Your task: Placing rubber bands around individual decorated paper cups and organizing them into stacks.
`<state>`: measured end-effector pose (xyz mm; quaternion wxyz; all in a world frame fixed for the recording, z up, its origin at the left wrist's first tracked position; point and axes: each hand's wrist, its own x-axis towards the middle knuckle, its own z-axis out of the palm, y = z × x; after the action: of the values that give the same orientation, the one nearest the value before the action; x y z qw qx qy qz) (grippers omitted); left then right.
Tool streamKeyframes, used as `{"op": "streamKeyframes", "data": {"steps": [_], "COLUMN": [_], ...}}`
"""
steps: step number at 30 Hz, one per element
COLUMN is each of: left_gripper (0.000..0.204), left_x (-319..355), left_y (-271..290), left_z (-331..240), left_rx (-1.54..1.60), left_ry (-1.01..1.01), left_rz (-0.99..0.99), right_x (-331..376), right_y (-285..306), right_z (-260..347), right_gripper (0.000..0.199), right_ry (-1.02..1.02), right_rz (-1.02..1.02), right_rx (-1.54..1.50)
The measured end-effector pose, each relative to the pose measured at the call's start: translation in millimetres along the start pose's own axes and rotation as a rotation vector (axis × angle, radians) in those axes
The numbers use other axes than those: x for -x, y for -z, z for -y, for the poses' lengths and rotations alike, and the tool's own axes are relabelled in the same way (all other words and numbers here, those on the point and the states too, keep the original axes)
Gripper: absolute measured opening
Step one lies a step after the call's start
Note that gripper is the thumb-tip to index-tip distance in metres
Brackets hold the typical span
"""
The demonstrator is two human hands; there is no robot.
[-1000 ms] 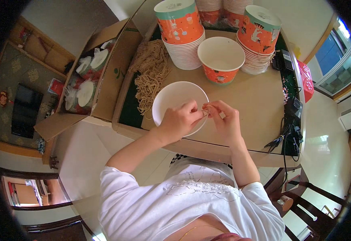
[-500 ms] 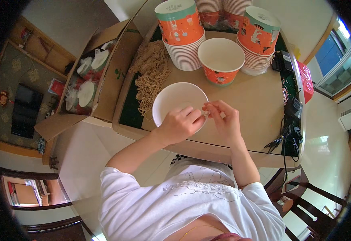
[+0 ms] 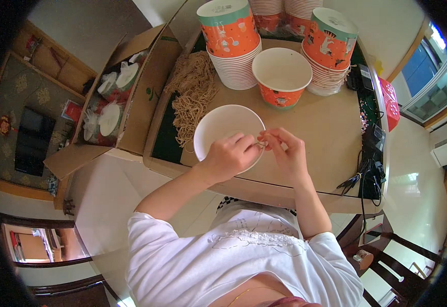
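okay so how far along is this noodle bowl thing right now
Early on. Done: one orange paper bowl stands open and apart from the bowl stacks. In hand: the left hand and right hand meet over the white bowl, pinching something small I cannot make out. Left: both bowls look empty, and the dry noodle pile lies on the table.

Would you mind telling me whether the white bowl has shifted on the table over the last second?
No. The white bowl keeps the same spot beside the noodles and below the orange cup; both hands stay at its near rim.
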<state>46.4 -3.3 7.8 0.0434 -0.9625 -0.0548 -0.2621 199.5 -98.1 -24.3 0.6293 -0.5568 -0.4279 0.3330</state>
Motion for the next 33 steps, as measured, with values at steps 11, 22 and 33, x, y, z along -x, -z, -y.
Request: {"op": "streamKeyframes", "data": {"steps": [11, 22, 33], "left_gripper": [0.01, 0.008, 0.011], "left_x": [-4, -4, -4], "left_y": [4, 4, -9], "left_z": [-3, 15, 14], "left_rx": [0.442, 0.745, 1.041], "left_ry": [0.347, 0.64, 0.693], "left_rz": [0.087, 0.118, 0.154], "right_x": [3, 8, 8], "right_y": [0, 0, -6], "right_z": [-3, 3, 10], "right_gripper": [0.012, 0.013, 0.013], "right_ry": [0.079, 0.116, 0.221], "right_rz": [-0.002, -0.033, -0.056], "right_rx": [0.143, 0.162, 0.182]}}
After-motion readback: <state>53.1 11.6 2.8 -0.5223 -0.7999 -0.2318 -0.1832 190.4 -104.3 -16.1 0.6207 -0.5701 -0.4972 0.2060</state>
